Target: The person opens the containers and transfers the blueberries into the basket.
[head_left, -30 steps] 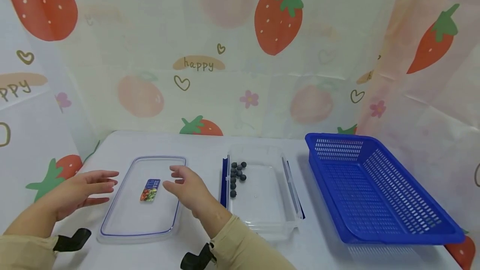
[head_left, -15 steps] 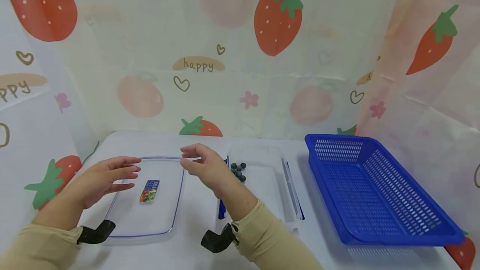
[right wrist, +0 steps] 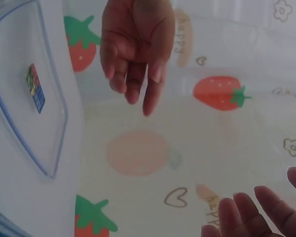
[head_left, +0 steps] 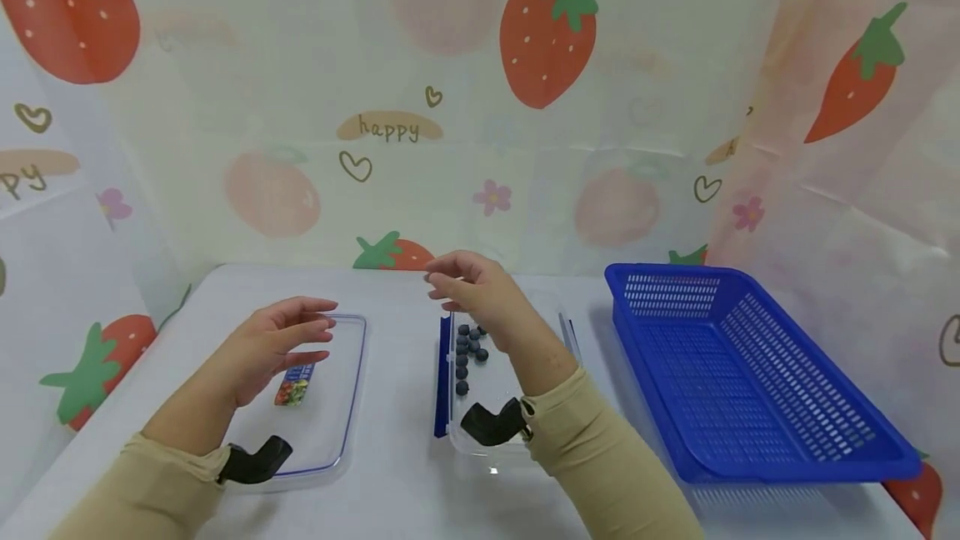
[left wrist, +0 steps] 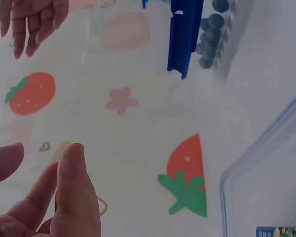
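Observation:
My left hand (head_left: 273,348) hovers over a clear, blue-rimmed lid (head_left: 330,448), fingers extended and holding nothing. A printed label (head_left: 291,386) on the lid shows just below that hand. Raised above a clear plastic box (head_left: 468,440), my right hand (head_left: 487,298) has loosely bent fingers with nothing between them. Several blueberries (head_left: 462,371) lie along the box's left side. A dark blue locking flap (head_left: 442,390) hangs along that side. In the left wrist view the flap (left wrist: 183,39) and blueberries (left wrist: 210,37) appear at the top. My right forearm covers part of the box.
A large blue mesh basket (head_left: 765,473) stands on the right of the white table (head_left: 397,407). Strawberry-printed sheeting (head_left: 465,215) rises behind the table and along its sides.
Both hands have moved to the right and upward. The right hand has gone from beside the lid to above the box, and the left from the lid's left edge to over the lid.

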`<state>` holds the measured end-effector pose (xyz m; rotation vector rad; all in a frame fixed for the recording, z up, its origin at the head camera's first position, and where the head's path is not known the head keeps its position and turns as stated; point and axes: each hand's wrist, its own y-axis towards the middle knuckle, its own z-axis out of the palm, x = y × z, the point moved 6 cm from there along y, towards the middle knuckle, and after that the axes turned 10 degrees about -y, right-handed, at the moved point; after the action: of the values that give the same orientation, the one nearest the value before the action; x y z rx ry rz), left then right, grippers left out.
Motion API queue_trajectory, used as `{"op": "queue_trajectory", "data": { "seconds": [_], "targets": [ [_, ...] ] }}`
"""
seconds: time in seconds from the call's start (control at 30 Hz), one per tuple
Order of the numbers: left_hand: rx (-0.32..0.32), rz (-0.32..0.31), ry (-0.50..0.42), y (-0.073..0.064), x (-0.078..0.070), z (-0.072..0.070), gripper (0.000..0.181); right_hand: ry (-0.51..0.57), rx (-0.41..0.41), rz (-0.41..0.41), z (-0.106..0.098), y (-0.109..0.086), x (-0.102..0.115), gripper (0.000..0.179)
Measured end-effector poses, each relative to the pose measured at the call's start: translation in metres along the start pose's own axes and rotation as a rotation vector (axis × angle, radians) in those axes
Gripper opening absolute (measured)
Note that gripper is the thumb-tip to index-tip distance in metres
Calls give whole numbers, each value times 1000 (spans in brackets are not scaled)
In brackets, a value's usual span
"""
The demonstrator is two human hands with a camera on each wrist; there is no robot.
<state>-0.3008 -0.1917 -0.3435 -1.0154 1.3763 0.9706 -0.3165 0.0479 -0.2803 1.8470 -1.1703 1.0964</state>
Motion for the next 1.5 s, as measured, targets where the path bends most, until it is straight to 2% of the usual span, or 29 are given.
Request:
{"op": "queue_trajectory", "data": {
  "seconds": [0.2, 0.3, 0.57, 0.77, 0.93, 1.1, 1.2, 1.5],
  "targets": [
    [5, 31, -91, 10, -4, 25, 50, -57, -43, 23, -33, 3, -14, 23],
    [10, 32, -108, 15, -4, 41, 46, -95, -56, 31, -46, 6, -24, 24],
    [41, -18, -70, 31, 12, 87, 40, -178, -71, 39, -70, 9, -49, 22],
    [-3, -71, 12, 40, 30, 111, 42, -185, -71, 63, -75, 11, -60, 21],
    [-66, -139, 93, 42, 43, 122, 60, -183, -66, 77, -74, 12, -65, 21],
    [-72, -186, 172, 42, 51, 130, 75, -182, -64, 87, -73, 15, -70, 22],
    [-67, -196, 174, 42, 53, 132, 73, -180, -61, 84, -73, 19, -72, 23],
    [-43, -230, 75, 39, 54, 138, 70, -192, -49, 83, -74, 33, -89, 23]
  ]
}}
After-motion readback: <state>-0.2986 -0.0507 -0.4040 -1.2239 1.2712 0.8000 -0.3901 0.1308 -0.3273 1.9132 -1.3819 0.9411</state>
